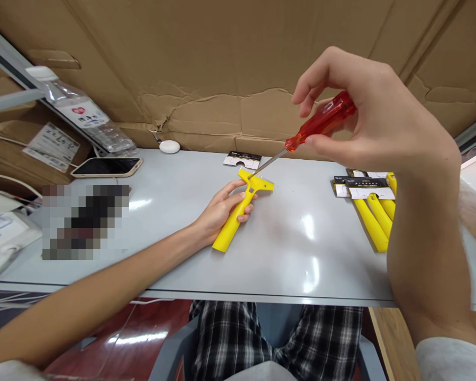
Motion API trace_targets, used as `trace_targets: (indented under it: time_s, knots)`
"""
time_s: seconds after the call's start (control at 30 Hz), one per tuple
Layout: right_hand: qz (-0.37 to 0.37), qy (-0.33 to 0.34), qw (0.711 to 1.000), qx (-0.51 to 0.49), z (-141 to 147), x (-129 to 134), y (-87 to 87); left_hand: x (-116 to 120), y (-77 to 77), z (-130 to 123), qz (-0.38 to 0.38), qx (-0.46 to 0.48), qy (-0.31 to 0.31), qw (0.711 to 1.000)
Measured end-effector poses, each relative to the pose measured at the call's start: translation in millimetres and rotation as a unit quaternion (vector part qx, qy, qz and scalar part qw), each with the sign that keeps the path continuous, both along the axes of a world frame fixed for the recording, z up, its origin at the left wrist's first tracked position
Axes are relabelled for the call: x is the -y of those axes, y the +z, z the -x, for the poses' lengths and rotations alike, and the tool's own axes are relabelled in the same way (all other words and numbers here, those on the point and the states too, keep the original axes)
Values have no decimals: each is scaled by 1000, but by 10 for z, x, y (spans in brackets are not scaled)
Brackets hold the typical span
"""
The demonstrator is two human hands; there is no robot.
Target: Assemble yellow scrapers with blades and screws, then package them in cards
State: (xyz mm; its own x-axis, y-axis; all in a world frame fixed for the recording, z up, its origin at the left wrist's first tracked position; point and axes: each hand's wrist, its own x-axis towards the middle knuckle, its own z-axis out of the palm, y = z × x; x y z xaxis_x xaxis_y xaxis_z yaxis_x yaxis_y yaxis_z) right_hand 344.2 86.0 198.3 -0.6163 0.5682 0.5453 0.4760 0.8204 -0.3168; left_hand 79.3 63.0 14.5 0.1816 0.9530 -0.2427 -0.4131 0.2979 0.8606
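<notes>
My left hand is closed around the neck of a yellow scraper, its wide head pointing away from me and its handle slanting toward me. In my right hand is a screwdriver with a see-through red handle, gripped between thumb and fingers. The screwdriver's thin metal shaft slopes down to the left, and its tip meets the left part of the scraper's head. Whether the tip sits in a screw is too small to tell. Behind the scraper lies a black and white card.
More yellow scrapers with card labels lie at the right, partly behind my right forearm. A phone, a plastic bottle and a white oval object are at the back left. Cardboard walls the grey table's far edge.
</notes>
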Motion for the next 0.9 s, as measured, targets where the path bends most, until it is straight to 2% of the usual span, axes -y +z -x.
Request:
trace_targets:
  time_s: [0.3,0.53,0.77,0.9]
  knots:
    - [15,-7,1000,-6,-19,-30,4,-10,-7,-4,5,5,5,1000]
    - [-3,-23,1000,-5,-12,-52,7,-5,-7,-2,5,3,2,1000]
    - [11,14,1000,-6,-19,-47,3,-9,-22,10,-1,10,-5,1000]
    - [-3,-12,1000,3,-16,-47,11,-21,-26,7,4,7,-1,1000]
